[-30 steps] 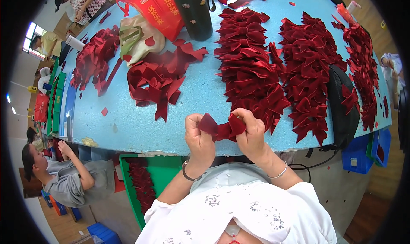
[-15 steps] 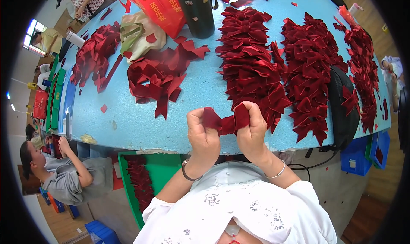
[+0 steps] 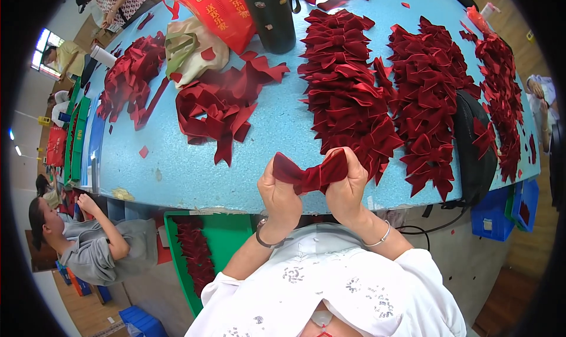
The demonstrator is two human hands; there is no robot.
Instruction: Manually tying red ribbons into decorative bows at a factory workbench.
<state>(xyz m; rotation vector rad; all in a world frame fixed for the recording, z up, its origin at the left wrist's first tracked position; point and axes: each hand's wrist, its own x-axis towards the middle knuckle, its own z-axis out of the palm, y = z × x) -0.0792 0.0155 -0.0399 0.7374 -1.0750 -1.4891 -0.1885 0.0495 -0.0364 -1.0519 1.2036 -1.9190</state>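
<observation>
The light-blue tabletop (image 3: 177,166) fills the upper frame. Rows of finished dark-red bows (image 3: 348,95) cover its centre and right; loose ribbon strips (image 3: 218,110) lie centre-left. At lower centre, over the tabletop's near edge, the left hand (image 3: 280,195) and right hand (image 3: 348,187) each grip one end of a dark-red velvet bow (image 3: 311,173), pinched at its middle, wings flaring outward.
</observation>
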